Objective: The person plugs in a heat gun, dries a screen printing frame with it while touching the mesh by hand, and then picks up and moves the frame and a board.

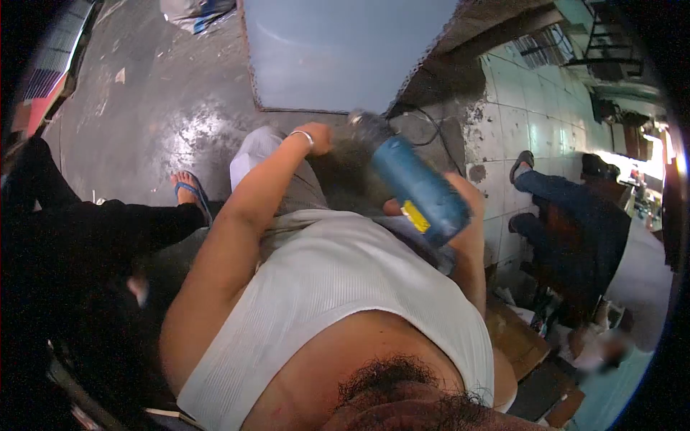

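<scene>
My right hand [466,194] is wrapped round the body of a blue angle grinder [418,188] with a yellow label. Its metal head points up and left, smeared by motion, and the disc cannot be made out. My left hand [321,138], with a silver bangle at the wrist, looks curled closed beside the grinder's head. Whatever lies inside those fingers is hidden. Just beyond both hands stands a large grey-blue panel [345,54] with rough edges.
A black cable [436,129] loops behind the grinder. On the left, a person's sandalled foot [188,190] rests on the dark floor [158,108]. Another person in dark clothes [575,230] sits at the right by white tiles [514,129]. A white sack [194,13] lies at the top.
</scene>
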Demonstrator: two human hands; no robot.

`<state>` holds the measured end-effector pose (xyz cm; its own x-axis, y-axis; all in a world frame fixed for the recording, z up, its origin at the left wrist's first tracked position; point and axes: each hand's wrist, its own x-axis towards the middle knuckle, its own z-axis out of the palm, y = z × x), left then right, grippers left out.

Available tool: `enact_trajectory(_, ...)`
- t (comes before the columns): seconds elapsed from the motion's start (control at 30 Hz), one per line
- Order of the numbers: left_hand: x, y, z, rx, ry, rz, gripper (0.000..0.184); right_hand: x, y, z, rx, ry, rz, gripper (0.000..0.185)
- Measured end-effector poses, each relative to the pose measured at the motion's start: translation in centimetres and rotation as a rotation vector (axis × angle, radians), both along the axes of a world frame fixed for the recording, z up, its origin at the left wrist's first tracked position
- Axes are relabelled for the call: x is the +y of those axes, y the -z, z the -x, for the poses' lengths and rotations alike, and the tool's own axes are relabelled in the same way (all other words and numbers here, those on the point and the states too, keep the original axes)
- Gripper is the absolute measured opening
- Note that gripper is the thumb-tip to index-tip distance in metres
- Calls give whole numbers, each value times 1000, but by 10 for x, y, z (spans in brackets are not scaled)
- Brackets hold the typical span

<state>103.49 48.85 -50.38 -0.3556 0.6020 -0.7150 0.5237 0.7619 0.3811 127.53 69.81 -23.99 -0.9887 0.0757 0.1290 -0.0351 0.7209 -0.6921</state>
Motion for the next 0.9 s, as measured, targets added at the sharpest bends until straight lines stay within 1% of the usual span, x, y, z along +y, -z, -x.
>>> enact_trajectory(0.07,-16,-24,9,77,3,87,49,-3,-5,-1,-150,18,-32,59)
enact_trajectory(0.13,-37,-42,17,167,-21,115,55,3,-6,-6,-78,59,-51,58)
enact_trajectory(0.17,-47,-38,21,163,-62,128,58,9,-4,-11,-39,81,-61,57)
enact_trajectory(0.27,-64,-16,25,137,-165,129,65,47,14,-44,181,329,-117,52)
enact_trajectory(0.33,-63,-10,29,90,-212,81,69,79,23,-74,197,508,-150,53)
enact_trajectory(0.43,-65,17,33,90,-174,103,72,109,30,-118,164,698,-174,56)
enact_trajectory(0.5,-64,3,31,110,-185,76,73,109,32,-127,127,746,-172,58)
enact_trajectory(0.57,-64,-2,31,107,-170,61,74,107,39,-124,86,722,-159,59)
enact_trajectory(0.63,-64,5,35,79,-131,59,75,90,43,-104,40,624,-128,61)
enact_trajectory(0.7,-65,5,31,120,-123,50,75,55,26,-78,-2,526,-110,63)
enact_trajectory(0.77,-66,8,30,138,-116,33,75,18,-4,-56,-40,441,-105,72)
enact_trajectory(0.8,-68,13,33,132,-118,22,74,11,-8,-52,-97,384,-201,74)
enact_trajectory(0.83,-69,18,33,126,-122,13,74,5,-6,-50,-125,331,-236,75)
enact_trajectory(0.87,-69,16,32,129,-112,19,72,0,-5,-48,-151,277,-269,77)
enact_trajectory(0.9,-70,9,30,132,-105,27,70,-5,-1,-46,-147,229,-239,77)
